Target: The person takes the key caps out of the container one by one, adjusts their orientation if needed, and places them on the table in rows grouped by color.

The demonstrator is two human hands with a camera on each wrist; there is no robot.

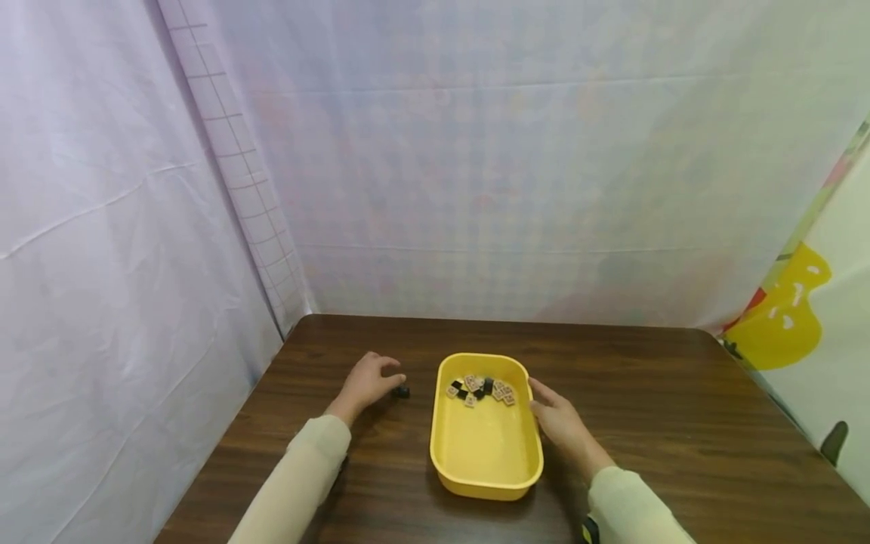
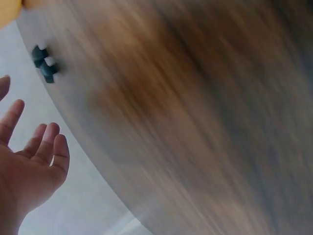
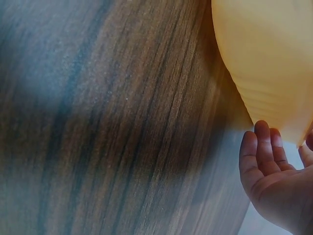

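Note:
My left hand [image 1: 367, 384] reaches over the left part of the table, fingers loosely bent with nothing between them. Right by its thumb lie small black pieces [image 1: 402, 391]. From the left wrist, two dark, notched blocks [image 2: 45, 63] show close together, apart from the fingers. A yellow rectangular tray [image 1: 485, 483] stands in front of me. My right hand [image 1: 559, 417] holds its right side, thumb at the rim and fingers along the outer wall [image 3: 269, 73]. At the tray's far end lie several small square pieces [image 1: 470, 401], some tan with printed marks, others black.
The dark wood-grain table [image 1: 652, 423] spreads on both sides of the tray. Behind it hangs a pale checked curtain [image 1: 476, 189], with a white one [image 1: 102, 264] along the left. At the right, a cloth carries a yellow shape [image 1: 782, 325].

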